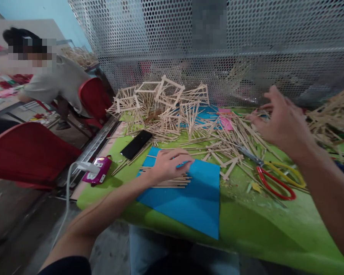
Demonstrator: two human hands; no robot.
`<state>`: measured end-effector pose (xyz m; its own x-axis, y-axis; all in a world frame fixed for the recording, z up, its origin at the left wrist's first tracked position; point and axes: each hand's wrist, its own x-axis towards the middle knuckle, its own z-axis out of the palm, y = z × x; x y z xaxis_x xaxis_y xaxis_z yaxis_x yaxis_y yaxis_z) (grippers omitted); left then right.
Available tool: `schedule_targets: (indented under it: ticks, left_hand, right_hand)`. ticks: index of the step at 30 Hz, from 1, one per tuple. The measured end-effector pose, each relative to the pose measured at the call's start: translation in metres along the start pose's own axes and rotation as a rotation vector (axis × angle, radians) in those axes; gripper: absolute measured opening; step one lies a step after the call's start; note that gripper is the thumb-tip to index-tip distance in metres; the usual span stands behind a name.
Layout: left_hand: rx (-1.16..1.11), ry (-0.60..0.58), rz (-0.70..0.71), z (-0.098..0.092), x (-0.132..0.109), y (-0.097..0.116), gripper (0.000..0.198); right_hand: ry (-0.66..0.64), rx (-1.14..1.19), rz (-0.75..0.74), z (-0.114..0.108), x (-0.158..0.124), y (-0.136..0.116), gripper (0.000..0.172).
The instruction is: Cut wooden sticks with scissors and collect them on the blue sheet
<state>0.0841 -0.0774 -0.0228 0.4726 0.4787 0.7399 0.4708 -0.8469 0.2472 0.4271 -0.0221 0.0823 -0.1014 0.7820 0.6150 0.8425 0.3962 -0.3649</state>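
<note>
My left hand [172,165] is over a row of thin wooden sticks [172,185] lying side by side on a blue sheet [200,206]. Its fingers are curved, with a gap between thumb and forefinger and nothing seen in it; I cannot tell whether the palm touches the sticks, some of which it hides. Raised at the right, my right hand [283,122] has its fingers apart and shows nothing held. Below it lie many loose sticks [246,131] and scissors [275,181] with one red and one yellow handle.
Stick frames [169,95] are heaped at the back against a perforated metal screen [172,38]. A black phone [137,144] and a purple power socket [98,170] with a white cable lie left on the green tabletop [246,221]. Red chairs [31,152] and a seated person [57,76] are further left.
</note>
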Motion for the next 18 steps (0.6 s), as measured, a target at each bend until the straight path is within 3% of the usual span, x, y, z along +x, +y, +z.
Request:
schedule_targets:
  ticks: [1,2,4,6,11,18]
  left_hand:
    - [0.009,0.011,0.020,0.001,-0.002,-0.001,0.011]
    - [0.020,0.014,0.035,0.001,-0.003,-0.001,0.011]
    - [0.035,0.028,0.070,0.001,-0.004,-0.002,0.010]
    - [0.021,0.071,0.130,0.000,-0.005,-0.002,0.008]
    - [-0.041,0.121,0.212,-0.002,-0.004,-0.002,0.014]
    - [0.013,0.071,0.232,-0.003,-0.006,-0.001,0.006]
  right_hand:
    - [-0.007,-0.028,0.024,-0.004,0.003,0.008,0.070]
    - [-0.028,-0.048,0.035,-0.006,0.003,0.012,0.063]
    - [-0.100,-0.032,0.005,-0.005,-0.007,0.006,0.033]
    - [-0.209,0.051,-0.073,-0.001,-0.025,-0.016,0.018]
    - [-0.361,0.253,-0.342,0.013,-0.065,-0.076,0.015]
    - [-0.470,0.323,-0.353,0.031,-0.084,-0.102,0.009]
